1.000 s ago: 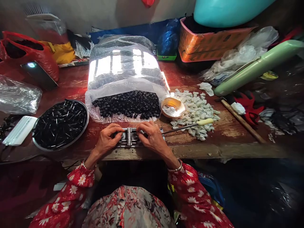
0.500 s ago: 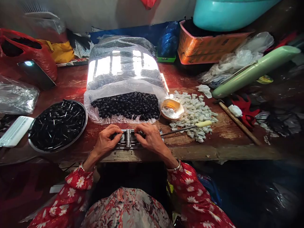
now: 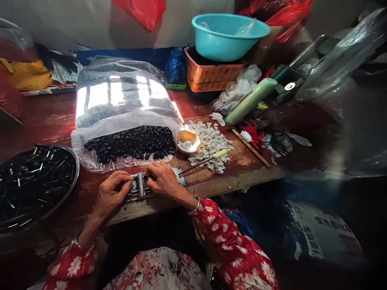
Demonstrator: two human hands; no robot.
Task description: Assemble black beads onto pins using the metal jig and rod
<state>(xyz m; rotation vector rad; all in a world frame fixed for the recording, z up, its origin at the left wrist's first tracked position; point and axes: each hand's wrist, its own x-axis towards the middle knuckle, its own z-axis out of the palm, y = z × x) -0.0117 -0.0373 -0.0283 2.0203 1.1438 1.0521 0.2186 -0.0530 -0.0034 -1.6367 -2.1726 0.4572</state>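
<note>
Presently, a metal fixture [image 3: 141,184] sits at the front edge of the worktop [image 3: 87,181]. Left hand [image 3: 110,193]: thumb and forefinger drawn together at its left end. Right hand [image 3: 165,180]: fingers bent over its right part. Cannot tell what either pinches. Plastic bag [image 3: 121,117] close behind; pale-handled rod [image 3: 219,153] lies across pale pieces [image 3: 211,137].

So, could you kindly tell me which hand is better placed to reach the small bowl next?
Probably the right hand: it is at the fixture, nearer the bowl. The left hand, farther left, would likely have to reach past it.
</note>
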